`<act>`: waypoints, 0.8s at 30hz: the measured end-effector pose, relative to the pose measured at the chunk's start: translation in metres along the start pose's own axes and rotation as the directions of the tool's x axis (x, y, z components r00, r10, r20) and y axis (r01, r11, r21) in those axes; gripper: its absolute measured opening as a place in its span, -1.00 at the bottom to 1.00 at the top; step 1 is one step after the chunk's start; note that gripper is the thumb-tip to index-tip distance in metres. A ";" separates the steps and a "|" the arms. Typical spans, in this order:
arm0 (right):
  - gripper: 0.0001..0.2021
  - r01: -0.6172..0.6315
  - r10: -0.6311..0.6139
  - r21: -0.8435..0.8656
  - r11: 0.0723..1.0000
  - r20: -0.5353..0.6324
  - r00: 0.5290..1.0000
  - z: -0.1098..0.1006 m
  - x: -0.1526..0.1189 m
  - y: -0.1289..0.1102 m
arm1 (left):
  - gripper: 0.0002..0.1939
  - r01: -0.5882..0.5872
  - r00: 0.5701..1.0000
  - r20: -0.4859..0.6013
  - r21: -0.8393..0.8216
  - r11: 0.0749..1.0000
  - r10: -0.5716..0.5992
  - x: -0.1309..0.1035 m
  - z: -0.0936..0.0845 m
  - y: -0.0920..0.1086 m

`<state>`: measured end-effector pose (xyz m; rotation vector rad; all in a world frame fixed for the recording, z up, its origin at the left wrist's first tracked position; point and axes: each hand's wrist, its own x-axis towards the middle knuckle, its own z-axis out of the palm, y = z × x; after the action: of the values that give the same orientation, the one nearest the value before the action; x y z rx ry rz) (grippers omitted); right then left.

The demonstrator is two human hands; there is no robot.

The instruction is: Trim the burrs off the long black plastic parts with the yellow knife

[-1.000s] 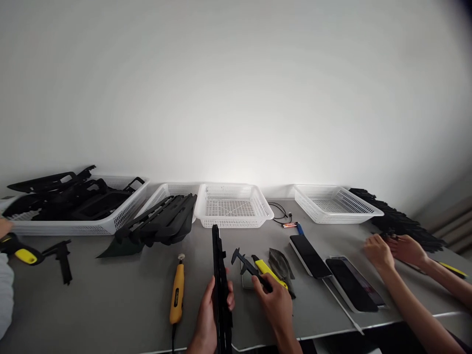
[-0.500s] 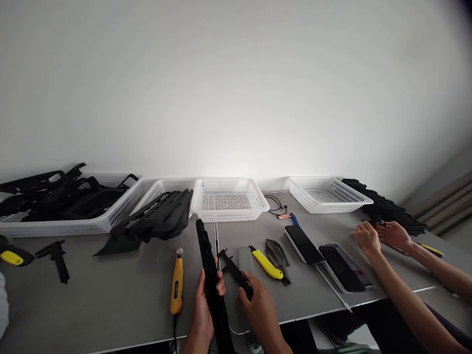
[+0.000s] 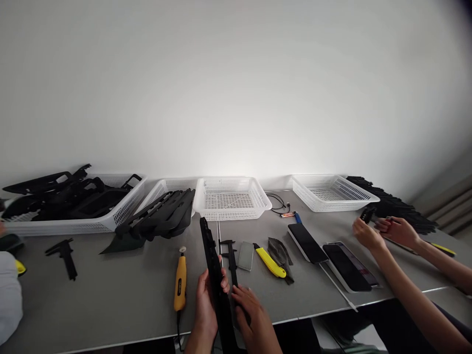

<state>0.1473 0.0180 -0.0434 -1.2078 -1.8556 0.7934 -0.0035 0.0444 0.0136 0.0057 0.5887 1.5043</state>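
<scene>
A long black plastic strip (image 3: 213, 265) with notches along one edge stands tilted up in front of me, and my left hand (image 3: 205, 305) is wrapped around its middle. Just right of it, a black caliper (image 3: 232, 260) points away from me, its jaws at the far end. My right hand (image 3: 254, 317) has its fingers and thumb around the caliper's near end, which they partly hide. Beyond that hand is a grey flat block (image 3: 245, 256), with a yellow utility knife (image 3: 271, 263) to its right. Left of my left hand lies a yellow rotary tool (image 3: 180, 282).
White baskets stand along the wall: a large one (image 3: 66, 227) with black parts, one under stacked black panels (image 3: 165, 211), and two more (image 3: 232, 215) (image 3: 332, 204). Phones (image 3: 308, 243) lie to the right, near a co-worker's hands (image 3: 368, 236). Another caliper (image 3: 66, 258) lies left.
The caliper has swung from a slant to nearly straight, and my right hand has shifted left, closer to the black strip. The co-worker's hands now show a small black part.
</scene>
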 end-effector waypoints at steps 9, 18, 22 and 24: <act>-0.48 -0.015 -0.002 -0.285 0.958 -0.060 0.998 -0.004 0.017 0.006 | -0.50 0.019 0.999 -0.038 0.001 1.000 -0.019 0.000 0.000 0.002; -0.59 -0.057 -0.044 -0.275 0.960 -0.346 0.937 -0.069 0.028 0.043 | -0.55 0.001 0.998 -0.057 0.098 0.995 0.005 0.002 0.004 0.001; -0.58 -0.099 -0.041 -0.325 0.941 -0.398 0.917 -0.091 0.046 0.071 | -0.59 0.011 0.999 -0.046 0.146 0.989 -0.004 0.002 0.002 0.000; -0.58 -0.117 -0.005 -0.285 0.951 -0.392 0.920 -0.091 0.051 0.082 | -0.60 0.010 0.999 -0.050 0.163 0.987 -0.002 0.001 0.001 0.000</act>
<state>0.2492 0.1024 -0.0504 -1.4947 -1.6496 0.2668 -0.0030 0.0459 0.0136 0.0939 0.7503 1.4502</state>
